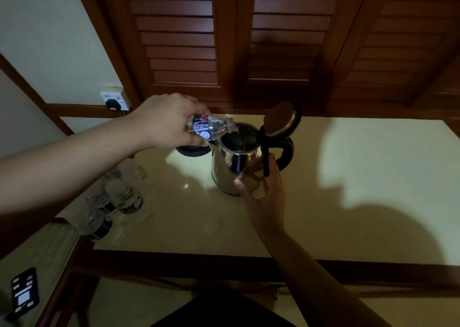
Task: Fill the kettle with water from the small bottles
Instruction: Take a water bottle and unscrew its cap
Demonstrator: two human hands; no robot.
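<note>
A steel kettle (230, 170) with a black handle stands on the cream table top (348, 202), its lid (282, 119) hinged open. My left hand (169, 121) holds a small clear bottle (212, 127) tipped on its side, uncapped mouth over the kettle's opening. A thin stream of water runs into the kettle. My right hand (263, 197) rests against the kettle's near side, thumb and fingers spread around the body, just below the handle.
Several small water bottles (117, 197) stand grouped at the table's left edge. The black kettle base (193, 150) lies behind my left hand. A wall socket (115, 100) with a plug sits at the back left. Wooden louvred doors rise behind the table.
</note>
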